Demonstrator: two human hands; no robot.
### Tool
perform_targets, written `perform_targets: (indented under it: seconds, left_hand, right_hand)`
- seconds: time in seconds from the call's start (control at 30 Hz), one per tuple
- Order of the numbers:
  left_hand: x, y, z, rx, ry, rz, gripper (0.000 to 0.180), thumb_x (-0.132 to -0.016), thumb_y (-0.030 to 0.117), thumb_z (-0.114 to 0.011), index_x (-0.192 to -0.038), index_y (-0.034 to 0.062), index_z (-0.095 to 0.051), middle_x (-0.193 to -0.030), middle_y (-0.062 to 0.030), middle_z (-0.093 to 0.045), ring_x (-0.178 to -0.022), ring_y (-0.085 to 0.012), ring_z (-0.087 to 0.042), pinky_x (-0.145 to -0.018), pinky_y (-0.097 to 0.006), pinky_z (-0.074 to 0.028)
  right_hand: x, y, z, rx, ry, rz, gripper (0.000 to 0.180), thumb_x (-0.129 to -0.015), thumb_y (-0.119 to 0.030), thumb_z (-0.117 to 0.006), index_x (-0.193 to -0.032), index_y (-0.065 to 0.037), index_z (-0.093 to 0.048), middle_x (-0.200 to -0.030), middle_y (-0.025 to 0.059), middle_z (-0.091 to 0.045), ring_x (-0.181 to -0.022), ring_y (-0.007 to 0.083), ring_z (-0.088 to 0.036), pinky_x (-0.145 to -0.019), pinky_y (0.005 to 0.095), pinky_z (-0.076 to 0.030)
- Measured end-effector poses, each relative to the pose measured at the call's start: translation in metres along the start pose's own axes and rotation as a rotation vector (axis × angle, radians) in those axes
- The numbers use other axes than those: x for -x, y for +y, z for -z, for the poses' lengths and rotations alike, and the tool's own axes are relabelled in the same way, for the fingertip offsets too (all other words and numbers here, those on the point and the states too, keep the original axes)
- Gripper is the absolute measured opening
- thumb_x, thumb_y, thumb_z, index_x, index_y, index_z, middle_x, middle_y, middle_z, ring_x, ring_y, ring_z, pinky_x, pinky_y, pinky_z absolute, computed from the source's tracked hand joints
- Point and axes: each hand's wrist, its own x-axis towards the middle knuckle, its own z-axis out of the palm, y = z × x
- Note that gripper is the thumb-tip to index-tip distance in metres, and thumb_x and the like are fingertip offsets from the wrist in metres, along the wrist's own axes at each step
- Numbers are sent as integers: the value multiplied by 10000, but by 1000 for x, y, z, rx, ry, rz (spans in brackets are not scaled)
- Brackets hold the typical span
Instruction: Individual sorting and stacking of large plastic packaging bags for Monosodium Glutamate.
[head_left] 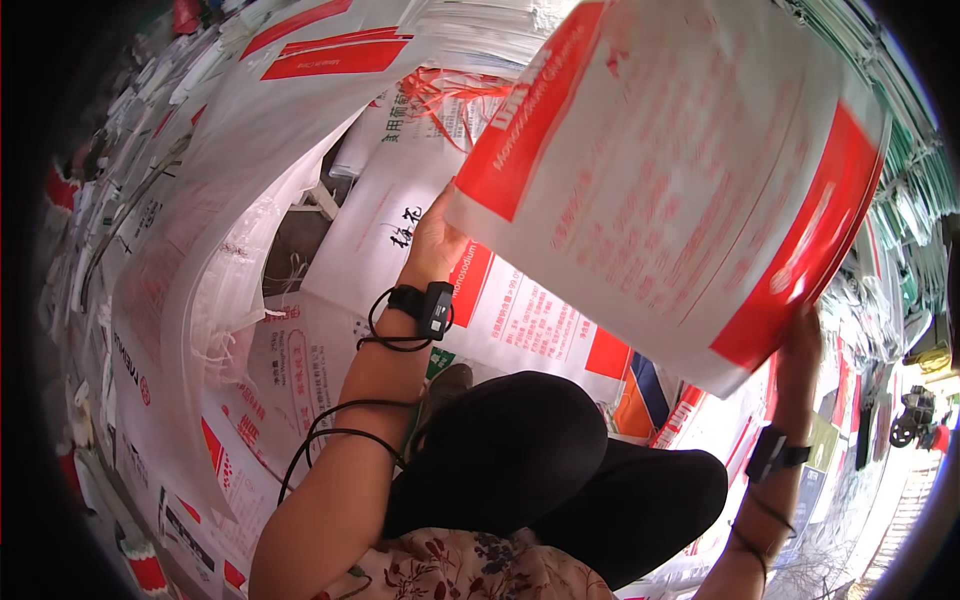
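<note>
A large white sack (650, 200) with broad red bands and red print is held up, tilted, in front of me by both hands. My left hand (437, 240) grips its lower left edge, with most of the fingers hidden behind the sheet. At the lower right edge, my right hand (800, 340) holds the sack, its fingers partly hidden by shadow and the sack. Beneath it lies another red-and-white sack (530, 312) in front of my knees. A white sack with black handwriting (375, 220) lies just beyond my left hand.
To the left, a big white sack (215, 190) stands curved with frayed threads at its edge. Red twine (440, 95) lies on the sacks ahead. Stacks of folded sacks (900, 190) rise at the right. More printed sacks (285, 350) spread beside my left forearm.
</note>
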Motion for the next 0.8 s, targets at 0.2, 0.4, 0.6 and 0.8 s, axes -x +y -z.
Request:
perform_targets:
  seconds: [0.2, 0.4, 0.6, 0.8]
  left_hand:
    - [44, 14, 104, -623, 492, -269, 238, -915, 217, -667, -1095, 112, -553, -1047, -1, -591, -926, -117, -581, -837, -292, -457]
    - [96, 14, 210, -401, 696, -217, 221, -953, 185, -604, -1144, 88, -550, -1075, -36, -623, -1015, -155, -614, -854, -314, -520]
    - [99, 45, 263, -591, 895, -130, 281, -943, 171, -603, -1179, 26, -556, -1086, -100, -620, -939, -235, -641, -786, -350, -551]
    - [90, 70, 277, -730, 1050, -91, 280, -933, 185, -622, -1150, 19, -560, -1061, -105, -621, -910, -234, -636, -736, -352, -549]
  right_hand:
    - [58, 175, -14, 60, -164, -400, 108, -994, -191, -541, -977, -101, -599, -737, -78, -519, -640, 13, -459, -553, 198, -367]
    - [78, 329, -19, 284, -243, -307, 203, -947, -183, -578, -959, 15, -624, -773, 82, -651, -690, 172, -615, -631, 329, -478]
    - [85, 351, -43, 767, -395, -327, 258, -863, -236, -622, -930, 13, -631, -759, 195, -637, -695, 351, -630, -662, 429, -486]
    - [81, 347, -71, 781, -417, -279, 262, -867, -232, -603, -951, 15, -631, -803, 208, -661, -754, 360, -658, -697, 450, -496]
